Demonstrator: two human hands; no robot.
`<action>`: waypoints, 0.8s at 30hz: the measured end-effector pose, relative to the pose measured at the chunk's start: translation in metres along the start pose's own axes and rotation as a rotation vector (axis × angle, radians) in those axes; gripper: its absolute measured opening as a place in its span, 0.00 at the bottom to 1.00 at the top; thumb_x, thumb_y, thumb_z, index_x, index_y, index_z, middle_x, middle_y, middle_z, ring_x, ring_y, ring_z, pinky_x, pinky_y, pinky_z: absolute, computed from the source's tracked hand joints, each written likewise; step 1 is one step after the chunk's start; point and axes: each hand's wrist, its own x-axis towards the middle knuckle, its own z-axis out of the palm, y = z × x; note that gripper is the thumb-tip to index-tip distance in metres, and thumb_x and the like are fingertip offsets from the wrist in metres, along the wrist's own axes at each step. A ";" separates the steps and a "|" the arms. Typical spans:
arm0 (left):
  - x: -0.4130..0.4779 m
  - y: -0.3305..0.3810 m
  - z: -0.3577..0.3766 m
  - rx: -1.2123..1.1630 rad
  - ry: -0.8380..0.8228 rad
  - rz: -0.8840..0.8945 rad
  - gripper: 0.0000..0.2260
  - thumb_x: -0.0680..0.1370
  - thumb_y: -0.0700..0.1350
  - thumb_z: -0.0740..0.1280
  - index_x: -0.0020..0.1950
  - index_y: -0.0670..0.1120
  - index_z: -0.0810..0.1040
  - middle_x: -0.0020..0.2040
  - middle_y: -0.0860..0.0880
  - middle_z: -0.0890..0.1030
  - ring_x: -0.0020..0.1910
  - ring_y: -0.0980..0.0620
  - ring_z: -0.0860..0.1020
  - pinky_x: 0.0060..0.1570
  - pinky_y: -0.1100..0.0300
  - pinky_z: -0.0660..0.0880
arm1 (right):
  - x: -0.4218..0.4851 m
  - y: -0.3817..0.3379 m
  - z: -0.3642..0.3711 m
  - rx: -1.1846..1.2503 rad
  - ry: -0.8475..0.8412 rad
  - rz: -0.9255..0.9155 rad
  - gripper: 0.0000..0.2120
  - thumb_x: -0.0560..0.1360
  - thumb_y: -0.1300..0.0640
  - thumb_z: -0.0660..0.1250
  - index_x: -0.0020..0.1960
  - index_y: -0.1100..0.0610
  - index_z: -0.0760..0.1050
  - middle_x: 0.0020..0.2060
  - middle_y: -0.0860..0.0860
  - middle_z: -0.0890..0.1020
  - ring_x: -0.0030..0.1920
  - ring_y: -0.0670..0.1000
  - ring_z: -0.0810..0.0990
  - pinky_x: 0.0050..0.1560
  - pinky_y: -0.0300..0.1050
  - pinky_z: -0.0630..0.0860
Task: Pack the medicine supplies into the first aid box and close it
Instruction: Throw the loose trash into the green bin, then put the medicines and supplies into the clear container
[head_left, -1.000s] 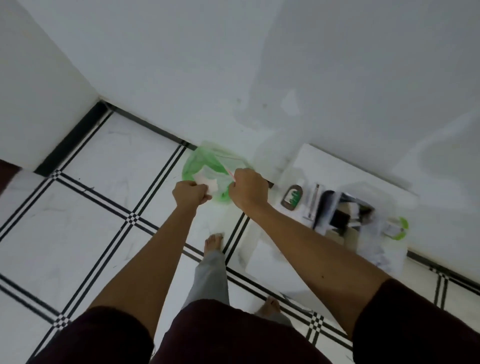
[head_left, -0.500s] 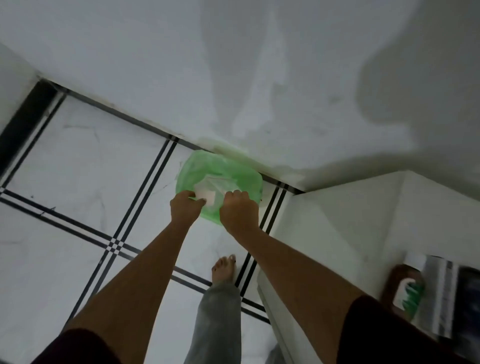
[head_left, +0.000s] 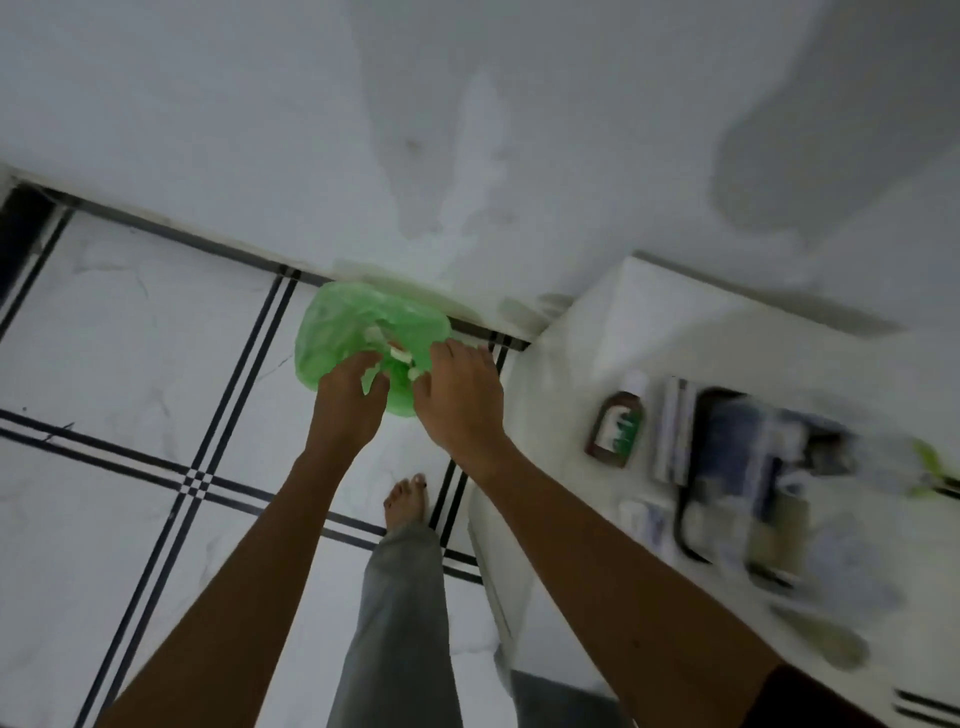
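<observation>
A green plastic bag (head_left: 358, 332) hangs over the tiled floor near the wall, with small white pieces showing at its mouth. My left hand (head_left: 348, 402) grips its near edge. My right hand (head_left: 460, 397) touches the bag's right side with fingers spread; its grip is hidden. On the white table (head_left: 587, 332) at the right lie a brown bottle with a green-and-white label (head_left: 617, 427), a white packet (head_left: 673, 431) and a blurred clear box with dark contents (head_left: 753, 483).
A white wall runs behind the bag and table. The floor has white tiles with black double lines. A bare foot (head_left: 408, 501) and grey trouser leg stand below the hands. A small white pack (head_left: 641, 519) lies near the table's front.
The camera has swung right, bringing the table and supplies back into view. The bag is more crumpled, and my right hand has spread its fingers.
</observation>
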 end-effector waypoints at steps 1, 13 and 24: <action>-0.022 0.023 -0.007 -0.008 0.007 0.049 0.14 0.78 0.41 0.64 0.63 0.40 0.76 0.62 0.41 0.79 0.62 0.44 0.76 0.57 0.62 0.67 | -0.017 0.004 -0.023 0.021 0.055 -0.009 0.12 0.71 0.59 0.62 0.51 0.64 0.76 0.47 0.60 0.81 0.50 0.62 0.79 0.66 0.60 0.69; -0.255 0.231 0.005 0.123 -0.096 0.507 0.14 0.76 0.38 0.66 0.61 0.39 0.76 0.59 0.41 0.80 0.56 0.44 0.78 0.53 0.67 0.65 | -0.216 0.100 -0.262 0.107 0.343 0.041 0.09 0.72 0.61 0.64 0.50 0.64 0.77 0.46 0.59 0.82 0.49 0.60 0.78 0.53 0.54 0.75; -0.269 0.259 0.030 0.265 -0.215 0.532 0.16 0.72 0.35 0.68 0.60 0.39 0.76 0.56 0.39 0.80 0.53 0.40 0.78 0.55 0.52 0.72 | -0.253 0.150 -0.282 0.125 0.250 0.183 0.10 0.76 0.57 0.63 0.55 0.58 0.76 0.50 0.54 0.81 0.50 0.53 0.79 0.48 0.45 0.78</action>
